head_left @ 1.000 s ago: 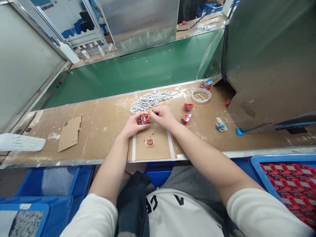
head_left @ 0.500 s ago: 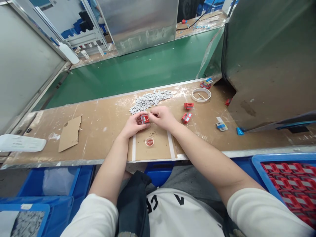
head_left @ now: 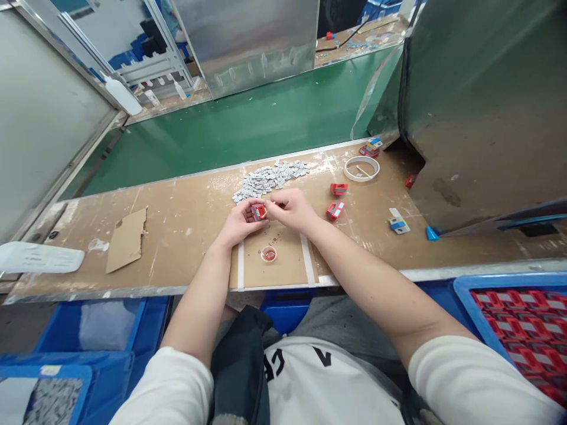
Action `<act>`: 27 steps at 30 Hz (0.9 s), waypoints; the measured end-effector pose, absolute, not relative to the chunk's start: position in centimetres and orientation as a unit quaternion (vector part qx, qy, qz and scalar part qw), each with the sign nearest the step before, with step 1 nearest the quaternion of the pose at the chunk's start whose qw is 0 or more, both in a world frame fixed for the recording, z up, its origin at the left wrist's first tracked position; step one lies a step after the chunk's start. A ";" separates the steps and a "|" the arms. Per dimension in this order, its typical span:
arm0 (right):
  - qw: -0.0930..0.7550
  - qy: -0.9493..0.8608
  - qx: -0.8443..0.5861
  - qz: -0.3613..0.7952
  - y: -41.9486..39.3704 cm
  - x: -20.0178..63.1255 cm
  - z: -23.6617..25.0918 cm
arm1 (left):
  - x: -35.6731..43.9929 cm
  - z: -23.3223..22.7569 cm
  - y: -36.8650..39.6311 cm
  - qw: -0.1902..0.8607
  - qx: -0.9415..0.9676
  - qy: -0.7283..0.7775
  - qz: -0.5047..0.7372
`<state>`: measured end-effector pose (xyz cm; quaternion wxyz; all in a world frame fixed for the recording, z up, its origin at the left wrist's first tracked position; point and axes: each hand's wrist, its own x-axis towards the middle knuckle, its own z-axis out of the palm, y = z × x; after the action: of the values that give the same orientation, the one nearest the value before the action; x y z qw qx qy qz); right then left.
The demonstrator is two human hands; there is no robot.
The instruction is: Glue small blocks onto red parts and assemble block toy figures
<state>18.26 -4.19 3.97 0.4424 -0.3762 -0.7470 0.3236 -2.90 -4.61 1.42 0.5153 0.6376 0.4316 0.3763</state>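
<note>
The left hand (head_left: 237,223) pinches a small red part (head_left: 258,211) just above the bench (head_left: 177,230). The right hand (head_left: 290,208) meets it from the right, its fingertips pressed together on the part's right side. The heap of grey pieces (head_left: 270,177) lies just behind both hands, a small round cup (head_left: 268,254) lies nearer the body, and two more red parts (head_left: 336,200) lie to the right.

Bench (head_left: 186,236) left of the left hand (head_left: 239,223) is open up to the cardboard scrap (head_left: 126,239). Forward passage is blocked by the grey chip pile (head_left: 270,177); rightward, red parts (head_left: 335,209) and the metal housing (head_left: 482,112).
</note>
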 end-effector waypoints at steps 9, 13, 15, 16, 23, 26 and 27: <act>0.171 -0.863 -0.197 0.432 -5.6 18.4 4.7 | -2.8 1.8 -4.8 0.504 0.651 0.417 0.385; 0.142 -0.870 -0.225 0.416 -5.6 18.2 4.6 | -2.9 1.7 -4.7 0.510 0.649 0.412 0.386; 0.138 -0.870 -0.224 0.417 -5.6 18.2 4.5 | -2.9 1.5 -4.7 0.510 0.651 0.409 0.386; 0.140 -0.868 -0.221 0.421 -5.6 18.2 4.4 | -2.9 1.5 -4.6 0.508 0.653 0.408 0.387; 0.309 -0.784 -0.252 0.476 -4.9 18.5 4.4 | -2.8 1.5 -4.7 0.510 0.651 0.406 0.389; 0.426 -0.718 -0.344 0.430 -4.2 18.6 4.4 | -2.8 1.3 -4.6 0.512 0.648 0.415 0.382; 0.456 -0.700 -0.369 0.408 -4.0 18.6 4.3 | -2.8 1.3 -4.6 0.511 0.648 0.417 0.380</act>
<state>18.62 -3.96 4.34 0.4560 -0.3686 -0.6998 0.4081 -2.85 -4.61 1.28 0.5111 0.6480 0.4174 0.3803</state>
